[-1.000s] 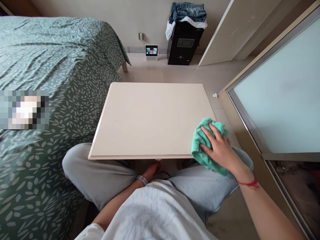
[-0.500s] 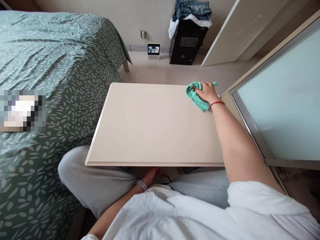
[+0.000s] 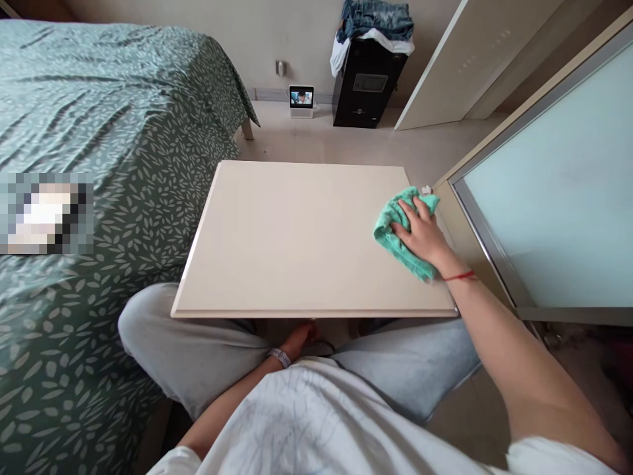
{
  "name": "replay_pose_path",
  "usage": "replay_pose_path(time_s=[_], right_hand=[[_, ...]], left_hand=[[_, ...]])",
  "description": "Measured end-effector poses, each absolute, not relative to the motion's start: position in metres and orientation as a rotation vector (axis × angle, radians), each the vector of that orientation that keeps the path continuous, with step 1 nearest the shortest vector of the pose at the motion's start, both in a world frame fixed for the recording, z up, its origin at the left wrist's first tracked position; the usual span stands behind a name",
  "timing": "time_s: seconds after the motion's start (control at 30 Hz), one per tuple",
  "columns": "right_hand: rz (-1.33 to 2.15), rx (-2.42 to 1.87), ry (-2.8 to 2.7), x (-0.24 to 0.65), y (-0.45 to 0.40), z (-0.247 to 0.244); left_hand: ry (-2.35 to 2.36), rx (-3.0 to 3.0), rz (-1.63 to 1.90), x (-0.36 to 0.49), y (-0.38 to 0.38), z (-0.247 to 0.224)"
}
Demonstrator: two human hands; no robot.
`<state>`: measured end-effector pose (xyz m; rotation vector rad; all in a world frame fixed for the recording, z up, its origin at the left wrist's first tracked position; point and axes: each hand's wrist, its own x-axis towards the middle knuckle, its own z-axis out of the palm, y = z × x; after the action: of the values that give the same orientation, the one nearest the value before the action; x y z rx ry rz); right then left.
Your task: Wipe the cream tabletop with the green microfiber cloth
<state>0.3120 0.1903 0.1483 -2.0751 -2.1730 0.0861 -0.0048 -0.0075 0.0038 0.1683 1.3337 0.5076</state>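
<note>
A pale cream rectangular board (image 3: 301,237) lies flat in front of me, its near edge over my knees. Near its right edge, my right hand (image 3: 422,231) presses on a crumpled green cloth (image 3: 395,241), fingers spread over it and gripping it against the surface. A red string circles that wrist. Below the near edge, between my legs, is my left hand (image 3: 299,338), with a light watch band at the wrist. Its fingers are partly hidden in shadow under the board, and what they hold, if anything, cannot be made out.
A bed with a green leaf-patterned cover (image 3: 163,165) is at the left, a blurred patch on it. Beyond the board stand a small screen (image 3: 301,99) and a black cabinet (image 3: 368,86) topped with clothes. A frosted sliding panel (image 3: 558,191) is at the right.
My right hand and the green cloth have moved from the far right corner toward me and slightly right along the board's right side. My left hand stays below the board.
</note>
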Motion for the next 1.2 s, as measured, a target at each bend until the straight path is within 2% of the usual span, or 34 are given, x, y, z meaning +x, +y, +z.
replay_pose_path(time_s=[0.23, 0.37, 0.53, 0.7, 0.83, 0.97, 1.1, 1.2], right_hand=[[-0.127, -2.177, -2.199, 0.279, 0.054, 0.145], [-0.093, -2.020, -2.348, 0.244, 0.033, 0.148], [0.120, -2.000, -2.381, 0.228, 0.113, 0.158], [0.154, -2.141, -2.199, 0.210, 0.246, 0.167], [0.179, -2.245, -2.080, 0.197, 0.317, 0.171], [0.138, -2.262, -2.047, 0.196, 0.344, 0.168], [-0.046, -2.014, -2.161, 0.201, 0.341, 0.163], [0.073, -2.003, -2.260, 0.200, 0.323, 0.164]], left_hand=[[1.333, 0.170, 0.478, -0.004, -0.008, -0.001], [1.326, 0.172, 0.448, -0.003, -0.009, 0.000], [1.339, 0.149, 0.454, -0.003, -0.008, 0.001], [1.341, 0.129, 0.471, -0.005, -0.009, -0.003], [1.353, 0.123, 0.467, -0.006, -0.009, -0.007], [1.355, 0.115, 0.462, -0.007, -0.008, -0.005], [1.356, 0.115, 0.452, -0.006, -0.006, 0.001], [1.358, 0.119, 0.458, -0.005, -0.005, 0.004]])
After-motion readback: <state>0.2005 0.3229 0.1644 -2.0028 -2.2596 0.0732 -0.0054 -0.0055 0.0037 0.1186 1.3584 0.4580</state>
